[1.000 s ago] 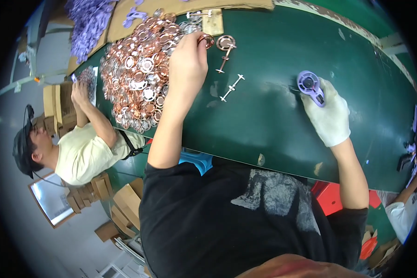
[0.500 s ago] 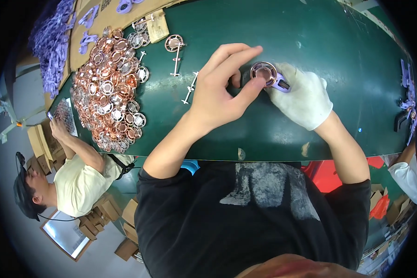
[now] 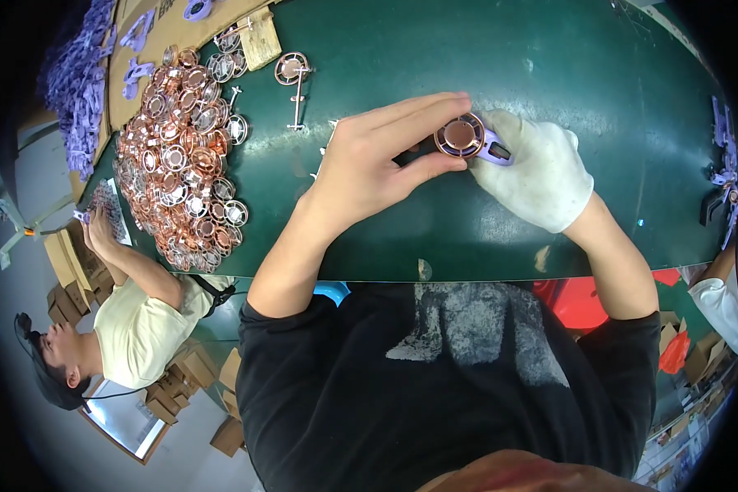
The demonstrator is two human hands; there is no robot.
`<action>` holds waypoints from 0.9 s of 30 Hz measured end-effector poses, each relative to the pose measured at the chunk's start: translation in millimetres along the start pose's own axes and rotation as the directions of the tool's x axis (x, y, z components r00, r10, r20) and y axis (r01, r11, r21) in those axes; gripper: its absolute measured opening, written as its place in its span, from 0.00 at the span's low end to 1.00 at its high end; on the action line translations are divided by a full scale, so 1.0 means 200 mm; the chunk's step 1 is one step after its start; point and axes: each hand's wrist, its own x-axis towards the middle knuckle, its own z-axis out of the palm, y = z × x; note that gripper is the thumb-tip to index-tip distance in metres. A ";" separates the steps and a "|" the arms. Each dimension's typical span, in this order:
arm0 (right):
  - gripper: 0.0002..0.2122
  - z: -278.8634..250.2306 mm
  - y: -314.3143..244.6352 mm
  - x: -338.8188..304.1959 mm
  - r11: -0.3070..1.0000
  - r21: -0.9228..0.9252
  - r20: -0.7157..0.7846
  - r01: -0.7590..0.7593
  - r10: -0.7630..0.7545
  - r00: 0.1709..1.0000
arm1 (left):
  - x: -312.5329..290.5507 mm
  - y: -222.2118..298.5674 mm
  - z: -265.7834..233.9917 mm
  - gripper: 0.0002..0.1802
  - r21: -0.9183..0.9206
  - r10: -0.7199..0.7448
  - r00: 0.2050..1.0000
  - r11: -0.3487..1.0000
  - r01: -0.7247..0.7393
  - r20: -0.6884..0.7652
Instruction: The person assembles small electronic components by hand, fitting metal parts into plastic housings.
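My bare left hand (image 3: pixel 373 160) holds a round copper-coloured wheel (image 3: pixel 459 136) by its rim, with the thumb on the near edge and the fingers on the far edge. The wheel sits at the end of a purple plastic part (image 3: pixel 497 152) with a dark slot in it. Around that part my right hand (image 3: pixel 537 172), in a white glove, is closed; its fingers are mostly hidden beneath. A similar wheel (image 3: pixel 292 69) lies farther left, touching a thin metal rod (image 3: pixel 298 102). Behind my left hand another small metal piece is largely covered.
A large heap of copper and silver wheels (image 3: pixel 180 164) covers the left of the green table (image 3: pixel 402 238). Beyond are a wooden block (image 3: pixel 260 39), cardboard and a purple pile (image 3: pixel 78 98). More purple parts (image 3: pixel 723 164) lie far right. Other people (image 3: pixel 139 340) sit at both ends.
My left thumb has moved off the wheel's face to its near edge, and the fingers have closed in on the far rim. The view has shifted slightly; the right hand keeps its hold.
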 end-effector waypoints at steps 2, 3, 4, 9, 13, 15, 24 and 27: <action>0.13 -0.04 -0.01 0.02 0.971 0.239 0.156 0.007 -0.045 0.987 | 0.01 0.02 -0.01 0.28 0.043 0.043 0.999 0.998 -0.043 0.010; 0.13 -0.07 -0.01 0.03 0.970 0.242 0.158 0.007 -0.047 0.986 | 0.02 0.02 -0.02 0.28 0.085 0.089 0.996 0.992 -0.090 0.021; 0.14 -0.11 -0.01 0.05 0.894 0.410 0.373 -0.178 0.014 0.928 | 0.01 0.03 -0.01 0.28 0.082 0.089 0.996 0.993 -0.091 0.024; 0.17 0.00 0.03 -0.01 0.688 0.697 0.314 -0.201 -0.041 0.949 | 0.00 0.09 0.02 0.28 -0.123 0.048 0.999 0.991 -0.045 0.024; 0.15 -0.02 -0.02 0.00 0.920 0.386 0.190 -0.073 -0.002 0.982 | -0.03 0.04 0.05 0.21 -0.403 -0.148 0.984 0.898 0.174 0.097; 0.15 0.02 -0.01 -0.02 0.946 0.324 0.081 0.022 -0.051 0.995 | -0.02 0.03 0.05 0.18 -0.423 -0.133 0.988 0.893 0.153 0.077; 0.24 0.02 -0.02 0.03 0.959 0.272 -0.082 -0.076 0.102 0.991 | 0.24 -0.07 -0.07 0.11 -0.401 -0.363 0.930 0.844 0.355 0.060; 0.25 0.08 0.08 0.07 0.855 0.519 -0.230 -0.002 0.142 0.963 | 0.54 -0.16 -0.15 0.15 -0.513 -0.523 0.852 0.722 0.464 0.034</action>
